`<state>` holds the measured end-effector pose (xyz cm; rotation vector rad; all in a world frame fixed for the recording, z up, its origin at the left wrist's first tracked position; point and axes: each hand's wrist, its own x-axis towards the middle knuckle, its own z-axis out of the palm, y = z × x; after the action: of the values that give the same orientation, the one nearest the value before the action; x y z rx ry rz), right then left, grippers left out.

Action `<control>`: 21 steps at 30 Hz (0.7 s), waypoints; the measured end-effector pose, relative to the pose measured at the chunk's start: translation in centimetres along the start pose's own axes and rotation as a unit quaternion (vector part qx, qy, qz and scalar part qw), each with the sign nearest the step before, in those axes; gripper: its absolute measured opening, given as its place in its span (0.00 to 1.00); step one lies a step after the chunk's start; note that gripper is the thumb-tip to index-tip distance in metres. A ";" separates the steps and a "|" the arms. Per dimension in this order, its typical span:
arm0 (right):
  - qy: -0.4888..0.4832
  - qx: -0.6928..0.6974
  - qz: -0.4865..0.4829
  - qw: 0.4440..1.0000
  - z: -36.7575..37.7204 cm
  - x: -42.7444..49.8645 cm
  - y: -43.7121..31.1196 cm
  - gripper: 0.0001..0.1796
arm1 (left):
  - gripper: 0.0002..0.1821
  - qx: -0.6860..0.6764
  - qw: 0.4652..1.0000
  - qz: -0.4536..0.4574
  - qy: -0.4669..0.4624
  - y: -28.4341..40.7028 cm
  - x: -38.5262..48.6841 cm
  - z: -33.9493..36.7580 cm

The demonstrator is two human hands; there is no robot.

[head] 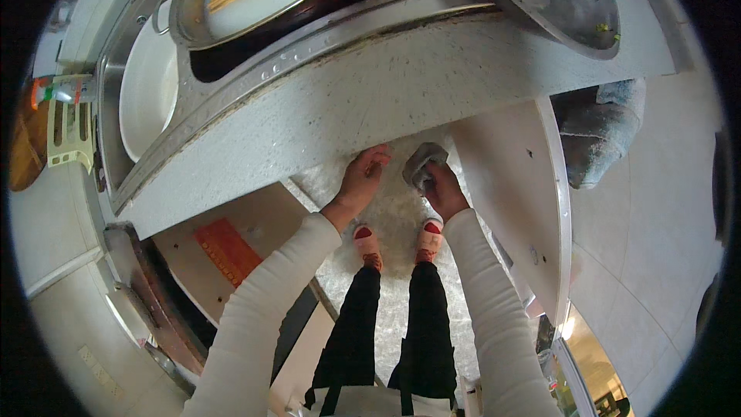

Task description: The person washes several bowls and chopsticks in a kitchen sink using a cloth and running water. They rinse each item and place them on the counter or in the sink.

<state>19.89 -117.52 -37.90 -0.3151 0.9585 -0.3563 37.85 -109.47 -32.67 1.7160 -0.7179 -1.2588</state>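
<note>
A crumpled grey cloth (421, 165) is in my right hand (447, 188), which hangs below the front edge of the countertop (347, 92). To its left, my left hand (360, 179) is bare, its fingers slightly curled apart near the counter's underside. Part of its fingertips is hard to make out. Both hands are between two cabinet doors that stand out from the counter, the right door (509, 185) and the left door (255, 226), which bears a red paper strip (227, 250) with writing.
Above sit a pan (191, 29) holding chopsticks in whitish liquid, a metal bowl (556, 6) with green scraps, and a white basin (147, 81) in the sink. A plastic bottle (72, 90) lies at far left. A blue-grey cloth (608, 127) hangs at right.
</note>
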 end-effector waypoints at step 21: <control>-0.044 0.225 -0.088 0.969 -3.6 17.4 2.1 0.12 | 0.16 0.511 0.831 0.205 0.080 -3.6 11.8 -1.2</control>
<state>26.35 -123.51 -53.52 0.0017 0.7388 -0.7025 42.64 -117.30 -40.97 2.2456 -1.7506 -0.3730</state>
